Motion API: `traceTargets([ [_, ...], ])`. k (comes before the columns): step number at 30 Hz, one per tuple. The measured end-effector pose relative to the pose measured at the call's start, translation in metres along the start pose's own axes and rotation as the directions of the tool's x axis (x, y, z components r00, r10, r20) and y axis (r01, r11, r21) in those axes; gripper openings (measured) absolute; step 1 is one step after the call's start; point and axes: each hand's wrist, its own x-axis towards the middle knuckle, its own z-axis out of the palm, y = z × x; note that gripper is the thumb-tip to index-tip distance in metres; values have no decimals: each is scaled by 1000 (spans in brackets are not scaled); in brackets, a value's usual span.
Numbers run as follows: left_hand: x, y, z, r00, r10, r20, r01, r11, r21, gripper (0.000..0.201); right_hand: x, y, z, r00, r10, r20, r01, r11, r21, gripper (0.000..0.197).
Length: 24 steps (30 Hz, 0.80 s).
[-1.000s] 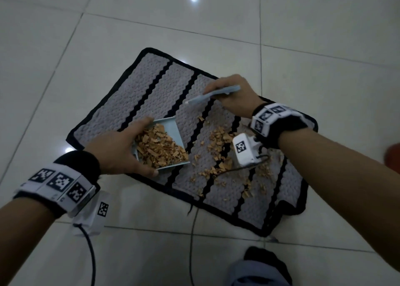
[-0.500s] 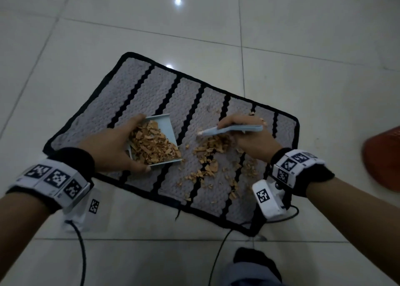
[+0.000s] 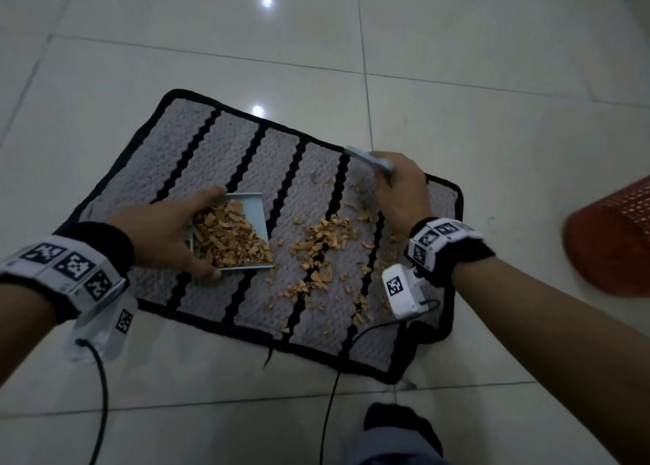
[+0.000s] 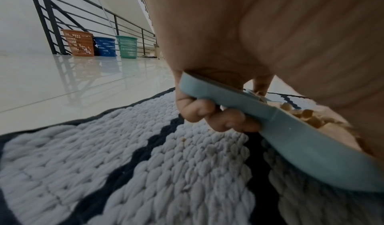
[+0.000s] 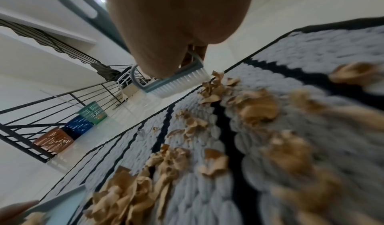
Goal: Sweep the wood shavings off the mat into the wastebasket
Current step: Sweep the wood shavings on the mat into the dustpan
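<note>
Head view: wood shavings (image 3: 318,245), tan and curled, lie scattered over the right half of a grey mat (image 3: 225,155) with black stripes and black edging, which lies on the tiled floor (image 3: 457,60); a denser heap fills a pale blue dustpan (image 3: 256,215) resting on the mat left of the loose pile; left hand (image 3: 165,234) grips the dustpan at its left side, thumb along the near edge, fingers curled over the far edge; right hand (image 3: 397,192) is closed round a pale blue brush (image 3: 367,158) at the mat's far right part, beyond the loose shavings; a red mesh wastebasket (image 3: 612,239) sits on the floor to the right, apart from the mat, partly out of frame.

Left wrist view: fingers (image 4: 209,113) curl under the dustpan's blue rim (image 4: 290,130); the pan is tilted, a few shavings visible at its lip; the grey knit of the mat fills the foreground; against a black railing (image 4: 51,23) far off stand three baskets, orange (image 4: 78,43), blue (image 4: 105,46), green (image 4: 126,46); none of these appear in the head view.

Right wrist view: white bristles (image 5: 182,82) under a blue-grey brush back, with a looped handle (image 5: 76,3) rising past the palm; bristle tips sit just beside the farthest shavings; whether they touch the mat I cannot tell; the pan's corner shows at lower left.
</note>
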Motion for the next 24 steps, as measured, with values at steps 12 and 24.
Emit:
traceTargets([
  [12, 5, -1, 4, 999, 47, 12, -46, 997, -65, 129, -73, -28, 12, 932, -267, 244, 255, 964, 80, 33],
  [24, 15, 13, -4, 995, 84, 49, -84, 996, -5, 134, -30, 41, -18, 968, 206, -144, -227, 963, -147, 40],
])
